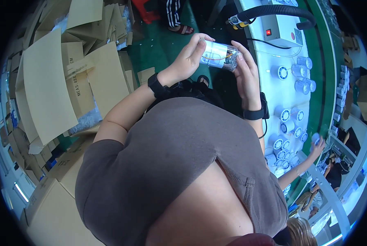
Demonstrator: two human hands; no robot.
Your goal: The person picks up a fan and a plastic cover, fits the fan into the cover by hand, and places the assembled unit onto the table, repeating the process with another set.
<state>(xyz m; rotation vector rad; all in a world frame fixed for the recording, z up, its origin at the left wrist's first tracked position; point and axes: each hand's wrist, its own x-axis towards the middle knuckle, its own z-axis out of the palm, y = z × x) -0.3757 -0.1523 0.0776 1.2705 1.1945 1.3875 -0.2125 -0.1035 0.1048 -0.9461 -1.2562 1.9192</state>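
Observation:
A clear plastic cylinder (pixel 219 55) with a white inner part and thin red and yellow wires lies sideways between my two hands, in front of my body. My left hand (pixel 190 55) grips its white end, thumb on top. At the clear end, the fingers and thumb of my right hand (pixel 246 67) close around the rim. What exactly the cylinder is, I cannot make out. Both wrists wear black bands.
On my right, a white workbench (pixel 269 102) carries several similar clear cylinders (pixel 286 119) with white round ends. A white box (pixel 275 30) with a red switch and black hose (pixel 273 12) stands at its far end. Cardboard boxes (pixel 78 86) crowd my left. Another person's hand (pixel 318 148) holds a cylinder.

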